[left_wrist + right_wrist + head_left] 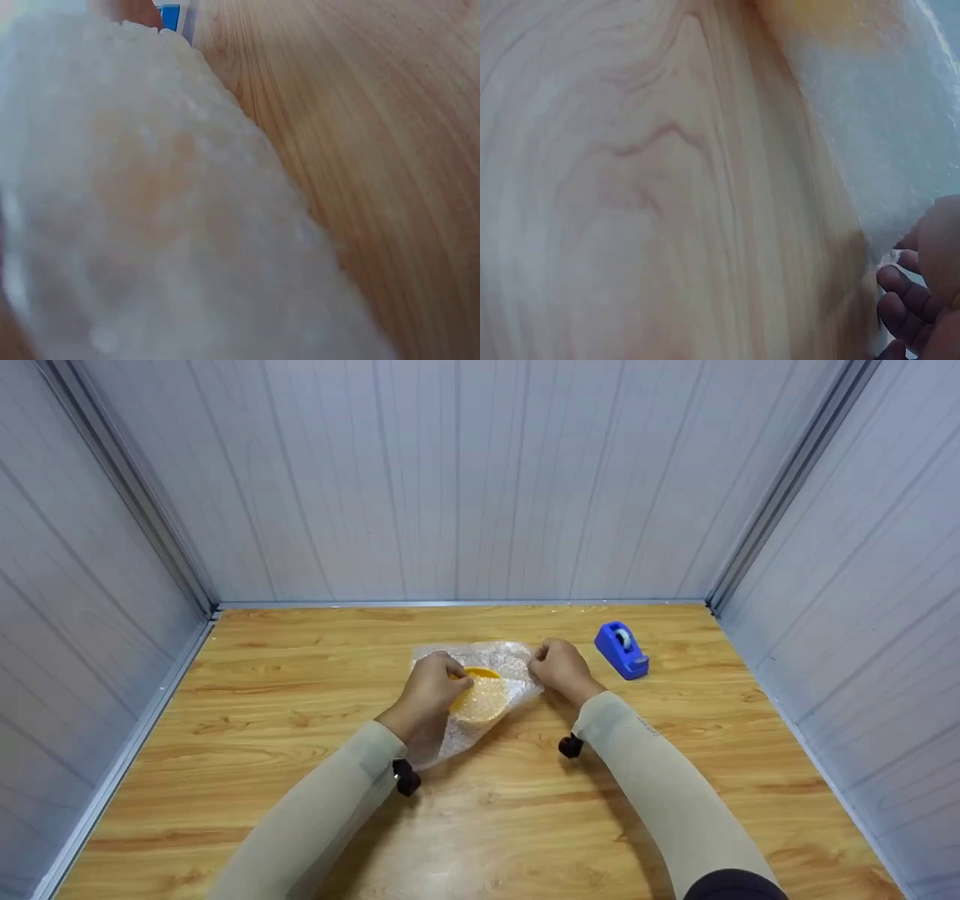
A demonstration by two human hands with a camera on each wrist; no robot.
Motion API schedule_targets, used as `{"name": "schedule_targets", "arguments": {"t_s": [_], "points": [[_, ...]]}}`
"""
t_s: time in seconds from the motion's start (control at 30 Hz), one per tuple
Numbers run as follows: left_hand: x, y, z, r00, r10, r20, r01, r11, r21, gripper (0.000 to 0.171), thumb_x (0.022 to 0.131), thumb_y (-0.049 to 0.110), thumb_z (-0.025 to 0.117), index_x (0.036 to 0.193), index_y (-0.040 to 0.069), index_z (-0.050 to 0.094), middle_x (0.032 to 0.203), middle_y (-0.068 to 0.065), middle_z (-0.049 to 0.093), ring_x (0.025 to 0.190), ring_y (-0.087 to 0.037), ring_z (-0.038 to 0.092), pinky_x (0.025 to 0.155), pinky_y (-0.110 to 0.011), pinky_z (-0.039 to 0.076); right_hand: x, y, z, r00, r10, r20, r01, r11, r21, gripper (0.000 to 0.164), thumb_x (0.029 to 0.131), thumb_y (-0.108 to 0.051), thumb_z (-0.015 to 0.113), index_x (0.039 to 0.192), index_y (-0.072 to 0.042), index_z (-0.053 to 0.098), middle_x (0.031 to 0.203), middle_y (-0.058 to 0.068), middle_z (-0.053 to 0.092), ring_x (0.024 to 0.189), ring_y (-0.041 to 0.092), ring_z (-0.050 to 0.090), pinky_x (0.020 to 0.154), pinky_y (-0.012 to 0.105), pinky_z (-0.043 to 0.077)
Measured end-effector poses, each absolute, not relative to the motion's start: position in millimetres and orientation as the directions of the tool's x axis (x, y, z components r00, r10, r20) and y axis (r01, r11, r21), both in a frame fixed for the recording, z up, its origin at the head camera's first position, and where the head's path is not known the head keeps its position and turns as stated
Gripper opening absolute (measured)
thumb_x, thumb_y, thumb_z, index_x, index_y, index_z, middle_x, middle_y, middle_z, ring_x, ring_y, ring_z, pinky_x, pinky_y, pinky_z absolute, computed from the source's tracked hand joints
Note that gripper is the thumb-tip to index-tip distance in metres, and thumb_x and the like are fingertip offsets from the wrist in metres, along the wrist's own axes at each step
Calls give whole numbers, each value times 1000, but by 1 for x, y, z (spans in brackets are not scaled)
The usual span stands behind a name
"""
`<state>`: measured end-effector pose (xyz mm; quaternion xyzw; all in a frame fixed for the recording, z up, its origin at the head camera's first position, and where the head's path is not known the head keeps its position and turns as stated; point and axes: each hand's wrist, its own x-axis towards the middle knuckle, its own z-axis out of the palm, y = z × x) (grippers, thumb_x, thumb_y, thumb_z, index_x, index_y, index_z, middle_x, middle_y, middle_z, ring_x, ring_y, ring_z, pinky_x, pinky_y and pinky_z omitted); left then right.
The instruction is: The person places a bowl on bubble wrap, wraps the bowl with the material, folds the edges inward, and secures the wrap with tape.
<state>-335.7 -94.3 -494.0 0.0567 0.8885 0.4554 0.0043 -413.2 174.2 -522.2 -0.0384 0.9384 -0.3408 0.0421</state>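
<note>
A sheet of bubble wrap (517, 658) lies on the wooden table, partly folded over a round yellow object (484, 672). The object's bare upper rim shows, while its lower part looks pale through the wrap. My left hand (429, 690) grips the wrap at the object's left side, thumb and fingers brought together over it. Farther right, my right hand (561, 666) pinches the wrap's right corner. In the right wrist view, the curled fingers (904, 296) hold a bit of that plastic. Bubble wrap (165, 195) fills much of the left wrist view and hides the left hand.
A blue tape dispenser (622, 651) with a roll in it stands just beyond my right hand. Pale panel walls (457, 480) enclose the wooden table (480, 840) at the back and both sides.
</note>
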Motion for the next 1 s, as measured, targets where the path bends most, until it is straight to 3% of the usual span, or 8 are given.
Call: {"name": "schedule_targets", "arguments": {"t_s": [0.1, 0.33, 0.43, 0.57, 0.63, 0.83, 1.0], "points": [[-335, -94, -494, -994, 98, 49, 98, 595, 798, 15, 101, 8, 82, 105, -5, 85, 118, -18, 79, 115, -33, 74, 98, -41, 65, -413, 174, -519, -992, -103, -68, -28, 721, -692, 9, 107, -19, 71, 113, -11, 68, 109, 6, 71, 97, 22, 66, 88, 37, 56], [-336, -95, -494, -996, 81, 32, 74, 593, 802, 14, 100, 10, 84, 104, -4, 85, 114, -18, 78, 102, -23, 68, 87, -35, 63, -416, 174, -509, -993, -93, -75, 8, 577, -817, 57, 104, -10, 79, 157, -9, 58, 117, 8, 74, 106, 23, 70, 100, 40, 60], [-337, -95, -494, -996, 80, 27, 69, 590, 804, 14, 100, 9, 84, 103, -4, 85, 113, -17, 78, 98, -21, 65, 85, -33, 61, -417, 175, -505, -993, -94, -76, 12, 548, -836, 67, 104, -11, 82, 165, -8, 55, 117, 7, 77, 106, 19, 72, 97, 35, 61], [-339, -96, -496, -997, 77, 24, 65, 587, 807, 13, 100, 10, 84, 103, -3, 85, 113, -17, 78, 97, -20, 63, 83, -32, 59, -416, 176, -497, -994, -90, -63, 7, 521, -854, 60, 103, -12, 84, 160, -6, 63, 121, 11, 80, 108, 19, 75, 86, 27, 62], [-339, -97, -497, -997, 76, 27, 67, 588, 806, 14, 100, 10, 83, 103, -4, 85, 113, -18, 78, 96, -20, 63, 82, -31, 59, -413, 175, -493, -996, -84, -43, -6, 517, -856, 52, 103, -14, 84, 153, -5, 70, 124, 14, 81, 113, 21, 76, 88, 26, 62], [-342, -98, -497, -997, 75, 21, 62, 600, 798, 16, 102, 11, 83, 104, -4, 85, 115, -18, 78, 95, -20, 63, 79, -29, 58, -395, 167, -483, -990, -118, 75, -126, 523, -843, 27, 107, -21, 80, 130, -6, 82, 125, 13, 83, 121, 30, 76, 106, 44, 63], [-341, -98, -498, -997, 76, 33, 73, 619, 782, 16, 103, 13, 83, 104, -2, 86, 117, -16, 78, 101, -22, 66, 87, -36, 62, -370, 155, -476, -931, -251, 266, -364, 557, -746, 23, 111, -26, 77, 123, -8, 84, 121, 9, 85, 113, 30, 80, 102, 52, 65]]}}
